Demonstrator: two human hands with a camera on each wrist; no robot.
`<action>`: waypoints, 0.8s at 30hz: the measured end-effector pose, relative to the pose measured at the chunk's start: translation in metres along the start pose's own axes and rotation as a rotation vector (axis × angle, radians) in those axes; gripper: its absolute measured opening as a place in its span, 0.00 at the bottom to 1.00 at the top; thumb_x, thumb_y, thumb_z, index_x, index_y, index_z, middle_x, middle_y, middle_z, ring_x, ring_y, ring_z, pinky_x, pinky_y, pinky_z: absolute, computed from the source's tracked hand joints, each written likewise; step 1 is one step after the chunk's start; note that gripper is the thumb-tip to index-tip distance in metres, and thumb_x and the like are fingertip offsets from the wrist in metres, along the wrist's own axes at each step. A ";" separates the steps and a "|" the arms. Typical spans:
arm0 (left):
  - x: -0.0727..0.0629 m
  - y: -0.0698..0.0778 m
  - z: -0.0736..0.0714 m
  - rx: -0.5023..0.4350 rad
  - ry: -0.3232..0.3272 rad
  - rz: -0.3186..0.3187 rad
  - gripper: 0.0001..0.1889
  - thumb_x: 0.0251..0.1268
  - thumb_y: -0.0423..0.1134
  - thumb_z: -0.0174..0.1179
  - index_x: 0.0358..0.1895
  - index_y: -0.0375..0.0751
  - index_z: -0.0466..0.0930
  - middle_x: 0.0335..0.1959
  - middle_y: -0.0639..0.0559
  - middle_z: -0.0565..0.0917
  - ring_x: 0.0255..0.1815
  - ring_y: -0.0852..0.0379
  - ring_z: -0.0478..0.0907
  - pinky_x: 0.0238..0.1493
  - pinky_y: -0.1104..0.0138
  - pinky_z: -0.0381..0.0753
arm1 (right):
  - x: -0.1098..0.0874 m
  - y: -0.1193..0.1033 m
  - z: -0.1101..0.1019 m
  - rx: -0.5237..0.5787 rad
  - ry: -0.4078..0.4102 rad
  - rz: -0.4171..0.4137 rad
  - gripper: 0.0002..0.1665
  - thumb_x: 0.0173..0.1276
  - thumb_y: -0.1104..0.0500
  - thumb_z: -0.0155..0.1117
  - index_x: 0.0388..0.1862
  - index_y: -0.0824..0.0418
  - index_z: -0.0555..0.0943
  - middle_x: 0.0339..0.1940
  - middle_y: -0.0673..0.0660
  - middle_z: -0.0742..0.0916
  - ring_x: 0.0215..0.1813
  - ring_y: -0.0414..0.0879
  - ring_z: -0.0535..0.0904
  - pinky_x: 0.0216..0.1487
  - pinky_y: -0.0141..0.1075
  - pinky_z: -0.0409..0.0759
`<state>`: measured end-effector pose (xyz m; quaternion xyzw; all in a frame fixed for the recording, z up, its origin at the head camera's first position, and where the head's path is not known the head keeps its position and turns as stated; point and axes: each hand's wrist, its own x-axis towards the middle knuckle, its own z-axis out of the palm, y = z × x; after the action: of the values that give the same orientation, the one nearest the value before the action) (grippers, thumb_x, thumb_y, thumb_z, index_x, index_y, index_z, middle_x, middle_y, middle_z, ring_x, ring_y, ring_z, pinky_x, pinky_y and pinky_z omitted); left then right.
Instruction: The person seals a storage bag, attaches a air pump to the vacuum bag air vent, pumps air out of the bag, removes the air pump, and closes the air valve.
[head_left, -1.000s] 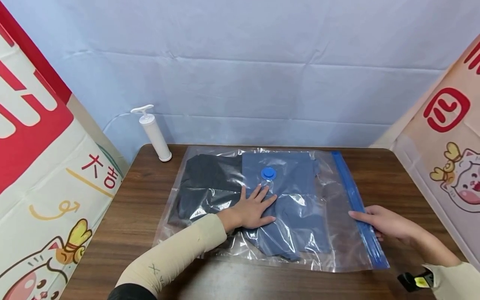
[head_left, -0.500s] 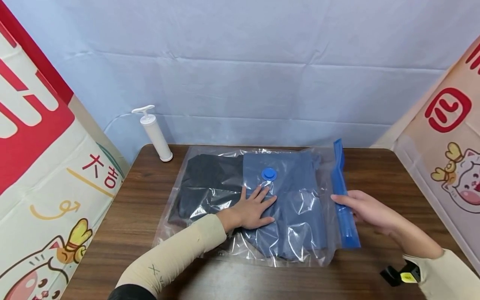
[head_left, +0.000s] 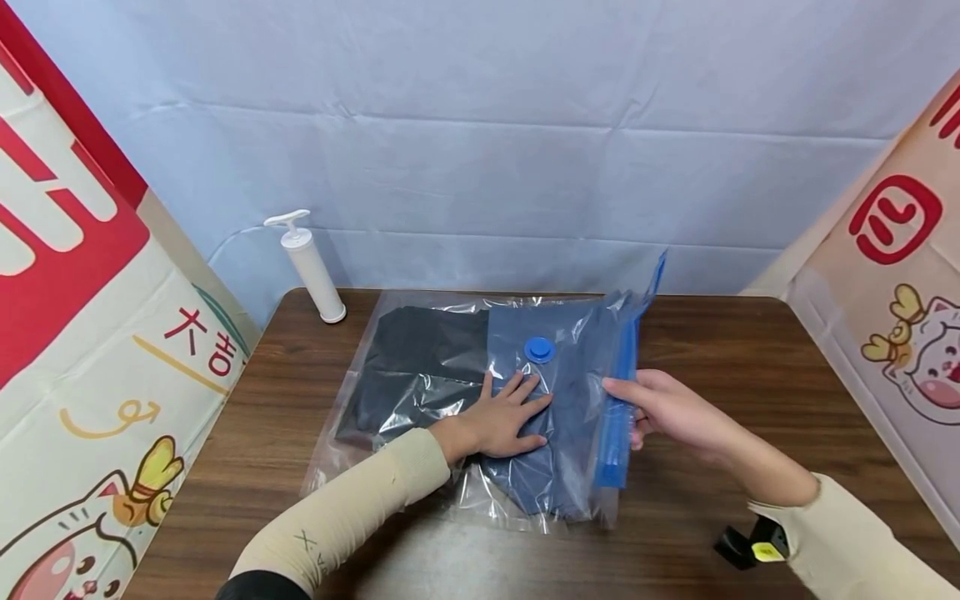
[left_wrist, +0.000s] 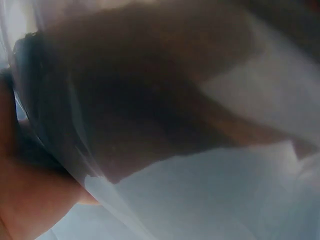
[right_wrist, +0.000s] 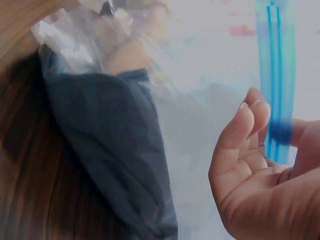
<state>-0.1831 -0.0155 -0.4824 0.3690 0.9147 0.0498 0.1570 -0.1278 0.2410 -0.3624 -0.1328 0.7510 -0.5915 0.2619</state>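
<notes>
A clear vacuum storage bag (head_left: 341,462) lies on the table, with a folded black garment (head_left: 427,342) and a folded blue garment (head_left: 573,417) inside. My left hand (head_left: 501,423) rests on top with its fingers spread, just below the round blue valve (head_left: 539,350). At the bag's right end, my right hand (head_left: 671,412) pinches the blue zip strip (head_left: 615,458) between thumb and fingers. That end is raised and tipped leftward over the blue garment. In the right wrist view, the strip (right_wrist: 276,60) passes between thumb and curled fingers. Blurred plastic fills most of the left wrist view.
A white hand pump (head_left: 311,271) stands at the table's back left corner. Pale cloth (head_left: 480,167) hangs behind the wooden table (head_left: 750,350). Printed banners (head_left: 75,375) flank both sides. A black device (head_left: 750,542) is strapped at the right wrist.
My right hand has carried the zip strip leftward and lifted it, folding the bag's right end toward the blue garment. The left hand has stayed in place.
</notes>
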 end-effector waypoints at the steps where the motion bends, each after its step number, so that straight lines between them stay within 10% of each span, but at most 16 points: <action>1: 0.000 0.000 0.000 0.002 0.001 0.001 0.37 0.77 0.66 0.44 0.83 0.61 0.48 0.85 0.50 0.42 0.84 0.48 0.35 0.76 0.36 0.37 | 0.003 -0.001 0.004 0.004 0.006 0.001 0.21 0.85 0.52 0.47 0.31 0.62 0.73 0.19 0.49 0.81 0.22 0.41 0.79 0.30 0.39 0.83; 12: -0.006 0.004 -0.011 -0.106 0.111 0.003 0.33 0.75 0.60 0.55 0.78 0.52 0.65 0.83 0.44 0.51 0.84 0.43 0.41 0.76 0.35 0.39 | 0.025 -0.008 0.027 0.046 0.075 0.047 0.20 0.84 0.51 0.49 0.42 0.68 0.74 0.22 0.54 0.86 0.24 0.41 0.83 0.35 0.39 0.87; 16: -0.016 0.008 -0.019 -0.109 0.270 0.020 0.24 0.73 0.52 0.59 0.67 0.49 0.78 0.74 0.45 0.71 0.76 0.47 0.65 0.74 0.46 0.63 | 0.027 -0.008 0.028 0.060 0.089 0.059 0.22 0.84 0.49 0.48 0.43 0.68 0.74 0.22 0.54 0.86 0.24 0.41 0.83 0.35 0.39 0.87; 19: -0.029 0.013 -0.027 -0.246 0.379 0.007 0.14 0.74 0.46 0.60 0.55 0.46 0.85 0.55 0.51 0.85 0.53 0.58 0.83 0.53 0.61 0.82 | 0.029 -0.007 0.028 0.069 0.103 0.069 0.23 0.84 0.48 0.48 0.43 0.68 0.73 0.21 0.54 0.85 0.24 0.41 0.83 0.34 0.38 0.86; 24: -0.051 0.024 -0.042 -0.602 0.483 0.029 0.15 0.82 0.46 0.50 0.45 0.42 0.85 0.34 0.51 0.86 0.30 0.65 0.79 0.34 0.69 0.79 | 0.035 -0.005 0.030 0.102 0.129 0.095 0.24 0.84 0.46 0.49 0.46 0.68 0.72 0.21 0.53 0.85 0.23 0.40 0.83 0.33 0.37 0.86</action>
<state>-0.1465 -0.0322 -0.4248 0.2969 0.8646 0.4035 0.0376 -0.1403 0.1973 -0.3708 -0.0452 0.7405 -0.6234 0.2472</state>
